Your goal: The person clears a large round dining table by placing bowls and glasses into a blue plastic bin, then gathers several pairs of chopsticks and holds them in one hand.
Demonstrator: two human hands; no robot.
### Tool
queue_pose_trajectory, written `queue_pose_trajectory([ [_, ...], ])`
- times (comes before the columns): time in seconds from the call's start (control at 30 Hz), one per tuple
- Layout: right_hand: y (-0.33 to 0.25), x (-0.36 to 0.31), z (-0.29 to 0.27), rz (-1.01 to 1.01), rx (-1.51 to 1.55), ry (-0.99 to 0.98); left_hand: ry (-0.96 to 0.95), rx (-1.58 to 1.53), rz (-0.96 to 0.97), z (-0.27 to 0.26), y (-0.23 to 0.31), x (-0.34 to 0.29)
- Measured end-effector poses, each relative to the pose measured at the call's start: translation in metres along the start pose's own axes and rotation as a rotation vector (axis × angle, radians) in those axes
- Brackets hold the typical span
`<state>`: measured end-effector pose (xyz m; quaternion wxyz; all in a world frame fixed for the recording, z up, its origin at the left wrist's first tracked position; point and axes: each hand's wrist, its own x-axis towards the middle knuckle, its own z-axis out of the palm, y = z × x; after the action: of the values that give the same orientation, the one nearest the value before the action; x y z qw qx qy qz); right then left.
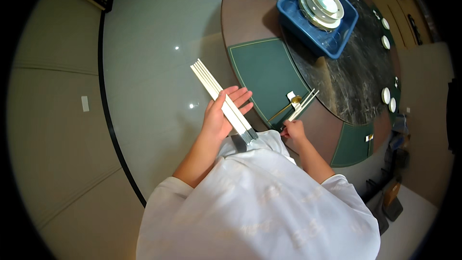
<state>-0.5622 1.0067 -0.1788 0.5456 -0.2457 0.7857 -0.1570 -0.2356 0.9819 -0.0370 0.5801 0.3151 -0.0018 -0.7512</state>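
A bundle of several cream chopsticks [233, 113] with dark grey ends lies across the palm of my left hand [215, 120]. My thumb rests over them and the other fingers stretch out. At the table edge, my right hand [294, 129] has its fingers closed on a few more chopsticks [304, 104], whose pale tips point toward the table's middle. Right beside these, on a green placemat [262, 65], are a gold spoon [295, 99] and a small white rest [290, 95].
A blue basin [284, 12] with stacked white dishes [327, 2] stands on the dark marble turntable [353, 82] of the round table. Small white dishes [386, 95] sit round the far side. Another place setting [368, 137] lies to the right. A wall [57, 115] runs along the left.
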Motion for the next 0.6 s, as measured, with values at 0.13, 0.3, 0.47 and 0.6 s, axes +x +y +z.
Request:
queue_pose_trajectory([
  [0.13, -0.021, -0.021, 0.022, 0.058, 0.082, 0.047, -0.033, 0.026, -0.062, -0.006, 0.040, 0.010],
  [0.3, -0.078, -0.088, 0.061, -0.211, 0.036, -0.045, -0.044, 0.033, -0.109, -0.011, 0.080, 0.014],
  [0.47, -0.185, -0.210, 0.122, -0.542, -0.562, -0.147, -0.049, 0.004, -0.157, -0.035, 0.106, 0.026],
  [0.6, -0.236, -0.270, 0.146, -0.592, -0.886, -0.291, -0.084, 0.002, -0.219, -0.031, 0.127, 0.024],
])
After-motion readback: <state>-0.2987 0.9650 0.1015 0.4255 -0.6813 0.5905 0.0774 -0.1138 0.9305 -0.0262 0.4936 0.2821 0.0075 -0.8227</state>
